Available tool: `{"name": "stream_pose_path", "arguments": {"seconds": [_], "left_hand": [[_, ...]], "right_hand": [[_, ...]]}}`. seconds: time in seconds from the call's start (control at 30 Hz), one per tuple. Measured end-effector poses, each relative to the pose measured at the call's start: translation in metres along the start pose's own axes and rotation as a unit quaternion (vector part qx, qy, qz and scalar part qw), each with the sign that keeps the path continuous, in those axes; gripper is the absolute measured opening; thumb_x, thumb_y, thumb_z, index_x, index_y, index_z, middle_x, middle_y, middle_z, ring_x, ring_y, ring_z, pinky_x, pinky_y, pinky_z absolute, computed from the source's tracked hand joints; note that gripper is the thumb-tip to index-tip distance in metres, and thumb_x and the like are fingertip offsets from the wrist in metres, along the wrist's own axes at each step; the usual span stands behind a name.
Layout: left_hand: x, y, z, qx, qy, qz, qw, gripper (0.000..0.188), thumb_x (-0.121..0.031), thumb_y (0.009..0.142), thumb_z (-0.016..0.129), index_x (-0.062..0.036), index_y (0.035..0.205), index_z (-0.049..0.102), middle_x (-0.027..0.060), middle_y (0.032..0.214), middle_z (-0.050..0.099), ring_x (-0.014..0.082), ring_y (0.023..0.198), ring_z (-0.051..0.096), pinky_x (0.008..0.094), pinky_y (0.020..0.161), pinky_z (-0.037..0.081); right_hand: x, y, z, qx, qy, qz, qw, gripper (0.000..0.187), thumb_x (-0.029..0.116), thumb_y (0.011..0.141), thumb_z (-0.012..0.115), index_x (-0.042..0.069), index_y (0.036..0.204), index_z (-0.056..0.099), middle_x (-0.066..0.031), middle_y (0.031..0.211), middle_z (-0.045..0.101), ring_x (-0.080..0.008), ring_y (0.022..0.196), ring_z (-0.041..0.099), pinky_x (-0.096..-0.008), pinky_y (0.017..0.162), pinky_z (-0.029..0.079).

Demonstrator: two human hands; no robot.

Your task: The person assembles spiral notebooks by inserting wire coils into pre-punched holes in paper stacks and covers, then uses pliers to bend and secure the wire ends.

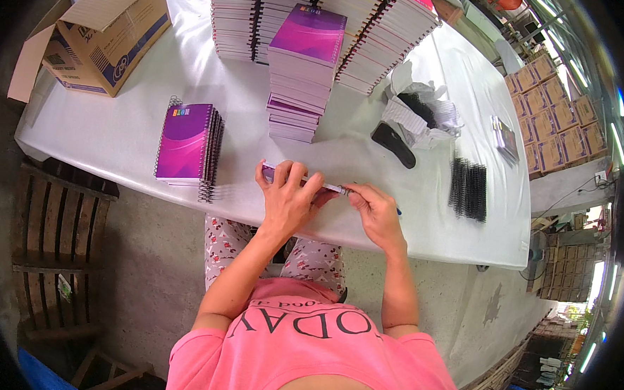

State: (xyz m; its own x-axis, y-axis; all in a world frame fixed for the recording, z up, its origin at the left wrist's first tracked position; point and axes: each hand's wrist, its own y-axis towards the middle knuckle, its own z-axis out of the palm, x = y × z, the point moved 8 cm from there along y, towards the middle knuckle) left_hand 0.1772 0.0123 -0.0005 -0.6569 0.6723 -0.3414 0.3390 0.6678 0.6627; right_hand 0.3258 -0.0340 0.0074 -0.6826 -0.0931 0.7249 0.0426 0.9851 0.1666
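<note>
My left hand (288,197) grips a thin notebook (332,188) tilted on edge near the table's front, fingers over its top. A bit of purple cover and the white page edges show. At the notebook's right end my right hand (376,214) is closed in a pinch on a dark spiral coil (345,191), mostly hidden by the fingers. A small blue item (398,211) peeks out behind that hand. To the left lies a pile of coil-bound purple notebooks (185,142). Straight ahead rises a tall stack of purple-covered pads (307,36).
More bound books (233,21) stand behind the stack. A black flat object (393,145) lies beside crumpled white wrapping (408,115). Black spiral coils (469,190) are bundled at right, near a small packet (504,139). An open carton (111,47) occupies the far left; a wooden chair (59,231) stands below.
</note>
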Motion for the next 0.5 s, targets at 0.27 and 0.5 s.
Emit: {"name": "stream_pose_path", "arguments": {"seconds": [0.27,0.5], "left_hand": [[0.000,-0.002,0.003,-0.004,0.011,0.004,1.000,0.030,-0.039,0.064,0.074,-0.0204,0.078,0.056,-0.0003,0.087,0.046,0.0194,0.095,0.046,0.0564,0.094,0.020],[0.001,0.004,0.004,0.017,0.007,-0.015,1.000,0.028,-0.035,0.064,0.074,-0.0205,0.079,0.055,-0.0004,0.088,0.047,0.0193,0.095,0.047,0.0542,0.090,0.023]], "right_hand": [[0.016,0.010,0.006,-0.086,0.044,-0.033,0.995,0.017,0.012,0.080,0.069,0.003,0.094,0.064,-0.0086,0.083,0.058,-0.0220,0.072,0.058,-0.0319,0.062,0.046],[0.037,0.010,0.013,-0.074,-0.213,-0.133,0.965,0.015,0.020,0.083,0.064,0.006,0.090,0.065,-0.0045,0.087,0.058,-0.0205,0.082,0.056,-0.0336,0.071,0.037]]}}
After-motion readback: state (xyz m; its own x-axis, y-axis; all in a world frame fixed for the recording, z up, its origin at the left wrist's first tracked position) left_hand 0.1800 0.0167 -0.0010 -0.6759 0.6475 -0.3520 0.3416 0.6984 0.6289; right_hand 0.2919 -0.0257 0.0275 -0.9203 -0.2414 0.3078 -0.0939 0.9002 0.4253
